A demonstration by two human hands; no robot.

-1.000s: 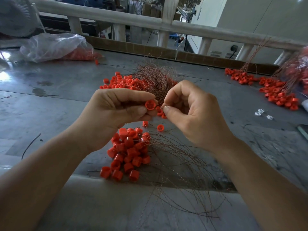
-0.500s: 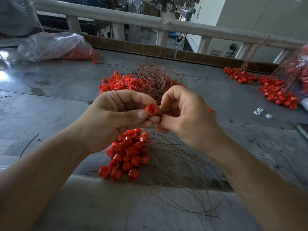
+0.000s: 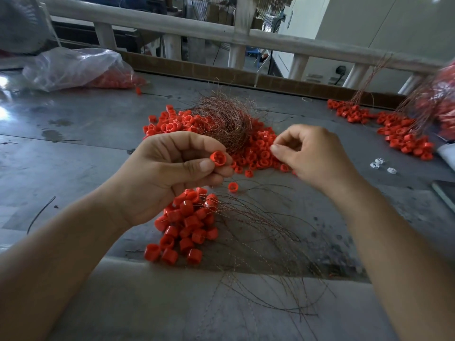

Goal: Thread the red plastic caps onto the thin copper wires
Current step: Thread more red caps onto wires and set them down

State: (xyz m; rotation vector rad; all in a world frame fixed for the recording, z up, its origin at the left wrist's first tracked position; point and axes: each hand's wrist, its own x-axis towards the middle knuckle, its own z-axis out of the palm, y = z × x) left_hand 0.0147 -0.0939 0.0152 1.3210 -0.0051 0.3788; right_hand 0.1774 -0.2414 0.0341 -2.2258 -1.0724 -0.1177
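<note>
One cap is pinched in your left hand, hands apart. Your right hand has thumb and finger pinched together, can't tell if it's holding anything. Just behind, wires and loose caps sit mid-tabletop.

soft daylight from twelve o'clock, white glare on the worktop at nine, motion blur smearing three o'clock, railing bowed by wide-angle distortion.

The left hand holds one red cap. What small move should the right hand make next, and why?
Probably bring the right hand to the red cap that the left hand pinches: its opening is exposed, the hands are apart, and no wire shows between the right fingertips.
</note>
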